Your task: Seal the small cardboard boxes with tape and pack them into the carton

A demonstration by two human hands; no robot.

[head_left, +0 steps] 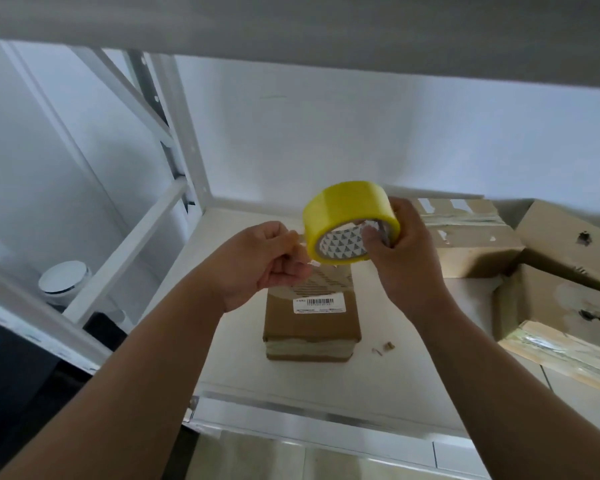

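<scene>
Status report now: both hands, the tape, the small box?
Right hand grips yellow tape roll. Left hand pinches tape end. Small box sits on shelf below, nothing blocks it.

**Bright, even light with soft focus and bent edges**

Cool, diffuse light fills the frame and is brightest on the white wall (pixel 361 133) at upper centre. The shelf (pixel 229 358) glows warmer mid-frame, and shadows around the small box (pixel 310 327) are soft and faint. A thin glare line runs along the shelf's metal edge (pixel 291 410) at lower centre. The lower left corner falls nearly black. The upper board (pixel 291 22) across the top is a grey blur. The rack posts (pixel 174 133) at left lean and bow with wide-angle distortion. The tape strip (pixel 302 237) at the left grip (pixel 260 261) is smeared.
</scene>
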